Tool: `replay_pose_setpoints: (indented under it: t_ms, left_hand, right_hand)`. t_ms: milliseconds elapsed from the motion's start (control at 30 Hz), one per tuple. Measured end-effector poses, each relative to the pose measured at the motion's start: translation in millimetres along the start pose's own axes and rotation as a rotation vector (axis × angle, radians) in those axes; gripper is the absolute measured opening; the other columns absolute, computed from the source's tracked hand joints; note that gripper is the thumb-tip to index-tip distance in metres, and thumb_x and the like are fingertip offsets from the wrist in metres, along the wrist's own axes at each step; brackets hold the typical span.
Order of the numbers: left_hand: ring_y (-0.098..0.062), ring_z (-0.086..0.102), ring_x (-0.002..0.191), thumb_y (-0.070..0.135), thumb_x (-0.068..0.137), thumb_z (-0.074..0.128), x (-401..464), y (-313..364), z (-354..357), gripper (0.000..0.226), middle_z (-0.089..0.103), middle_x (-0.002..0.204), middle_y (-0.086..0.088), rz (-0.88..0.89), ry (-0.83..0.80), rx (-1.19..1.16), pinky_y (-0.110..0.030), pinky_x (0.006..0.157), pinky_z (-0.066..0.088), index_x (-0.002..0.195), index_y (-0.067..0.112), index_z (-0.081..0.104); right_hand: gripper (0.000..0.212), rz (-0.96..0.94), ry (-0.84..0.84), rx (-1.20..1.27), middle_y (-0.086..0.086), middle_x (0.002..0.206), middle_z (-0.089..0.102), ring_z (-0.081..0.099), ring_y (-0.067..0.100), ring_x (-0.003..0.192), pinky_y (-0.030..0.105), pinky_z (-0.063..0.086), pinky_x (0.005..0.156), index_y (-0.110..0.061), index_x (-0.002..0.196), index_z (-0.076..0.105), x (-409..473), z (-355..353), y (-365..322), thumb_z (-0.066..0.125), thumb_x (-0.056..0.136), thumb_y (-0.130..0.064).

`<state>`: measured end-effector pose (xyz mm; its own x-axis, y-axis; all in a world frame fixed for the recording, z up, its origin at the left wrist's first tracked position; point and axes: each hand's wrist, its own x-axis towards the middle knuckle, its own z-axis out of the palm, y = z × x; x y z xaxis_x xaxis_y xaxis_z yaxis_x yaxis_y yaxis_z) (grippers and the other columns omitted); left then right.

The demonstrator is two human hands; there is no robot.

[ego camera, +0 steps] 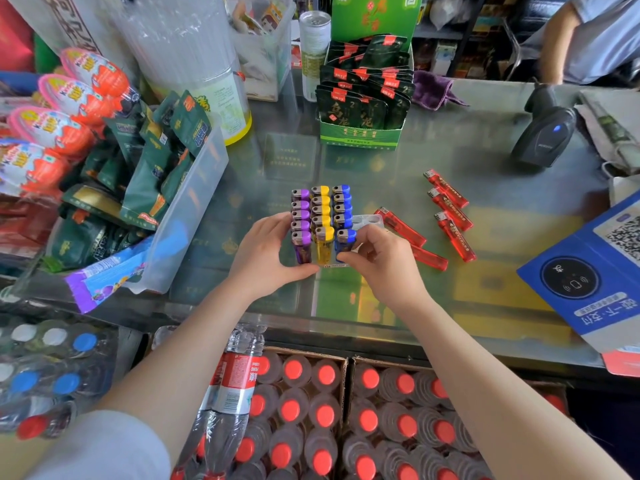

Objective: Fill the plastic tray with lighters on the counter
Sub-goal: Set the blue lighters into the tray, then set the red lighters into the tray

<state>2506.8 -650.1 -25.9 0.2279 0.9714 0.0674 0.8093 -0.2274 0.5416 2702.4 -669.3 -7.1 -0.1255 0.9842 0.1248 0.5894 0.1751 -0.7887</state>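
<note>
A clear plastic tray [370,220] stands on the glass counter, with purple [300,206], yellow [321,206] and blue lighters [342,202] upright in three rows. Its right column shows open holes. My left hand [266,254] grips the tray's left front side, thumb along the front edge. My right hand [381,261] pinches the front blue lighter [345,239] at the tray's front right. Several red lighters [450,216] lie loose on the counter to the right.
A green display box of black sachets [360,109] stands behind the tray. A clear bin of snack packs [166,188] is at the left, a barcode scanner [543,133] and a blue payment sign [588,265] at the right. Bottled water crates sit below the counter edge.
</note>
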Motion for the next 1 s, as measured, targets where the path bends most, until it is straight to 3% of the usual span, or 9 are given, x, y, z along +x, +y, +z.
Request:
replay_pose_setpoints:
  t_ms: [100, 200, 333, 400, 533, 700, 1000]
  left_hand:
    - [-0.017, 0.034, 0.126, 0.050, 0.065, 0.073, 1, -1, 0, 0.070, 0.046, 0.135, 0.004, -0.011, -0.006, 0.000, -0.029, 0.100, 0.026, 0.125, 0.023, 0.051]
    - [-0.017, 0.033, 0.126, 0.049, 0.065, 0.074, 1, 0, 0, 0.070, 0.046, 0.135, 0.004, -0.012, -0.007, -0.003, -0.028, 0.099, 0.025, 0.126, 0.023, 0.050]
    - [-0.017, 0.033, 0.126, 0.049, 0.065, 0.074, 1, 0, 0, 0.069, 0.046, 0.135, 0.005, -0.026, -0.012, -0.007, -0.028, 0.099, 0.026, 0.125, 0.024, 0.051]
    - [-0.016, 0.033, 0.126, 0.050, 0.064, 0.074, 1, 0, 0, 0.070, 0.046, 0.135, 0.005, -0.035, -0.014, -0.019, -0.029, 0.099, 0.026, 0.125, 0.024, 0.051]
    - [-0.014, 0.031, 0.126, 0.050, 0.064, 0.074, 0, 1, -1, 0.071, 0.044, 0.135, 0.007, -0.061, -0.028, -0.068, -0.030, 0.100, 0.026, 0.126, 0.026, 0.049]
    - [-0.013, 0.029, 0.128, 0.051, 0.061, 0.075, 0, -2, -5, 0.072, 0.043, 0.136, 0.009, -0.074, -0.093, -0.106, -0.036, 0.104, 0.028, 0.124, 0.029, 0.049]
    - [-0.013, 0.037, 0.124, 0.048, 0.055, 0.079, -4, -1, -13, 0.073, 0.047, 0.131, 0.009, -0.074, -0.139, -0.115, -0.038, 0.101, 0.034, 0.121, 0.030, 0.051]
  right_hand:
    - [0.013, -0.014, -0.015, -0.048, -0.010, 0.067, 0.052, 0.046, 0.003, 0.058, 0.015, 0.036, 0.054, -0.009, 0.080, 0.059, 1, -2, -1, 0.071, 0.076, -0.014]
    - [0.016, -0.041, -0.006, -0.116, -0.003, 0.075, 0.053, 0.049, 0.017, 0.062, 0.028, 0.038, 0.056, -0.006, 0.082, 0.058, -1, -3, -2, 0.070, 0.078, -0.016]
    - [0.022, -0.086, 0.073, -0.231, -0.003, 0.077, 0.055, 0.044, 0.015, 0.064, 0.026, 0.031, 0.047, -0.004, 0.086, 0.058, -6, 3, -2, 0.068, 0.079, -0.023]
    - [0.025, -0.097, 0.070, -0.286, 0.005, 0.087, 0.065, 0.050, 0.019, 0.068, 0.029, 0.038, 0.053, -0.005, 0.089, 0.059, -6, 4, -2, 0.067, 0.080, -0.026]
    - [0.027, -0.120, 0.073, -0.364, 0.011, 0.098, 0.066, 0.058, 0.031, 0.090, 0.036, 0.048, 0.072, -0.006, 0.098, 0.062, -14, -7, 13, 0.070, 0.078, -0.021]
    - [0.021, -0.018, 0.272, -0.583, 0.014, 0.093, 0.064, 0.055, 0.037, 0.082, 0.042, 0.050, 0.071, -0.007, 0.096, 0.063, -29, -36, 48, 0.064, 0.075, -0.005]
    - [0.017, -0.064, 0.206, -0.644, 0.018, 0.082, 0.065, 0.055, 0.037, 0.073, 0.040, 0.051, 0.064, -0.002, 0.096, 0.066, -20, -35, 46, 0.064, 0.079, -0.005]
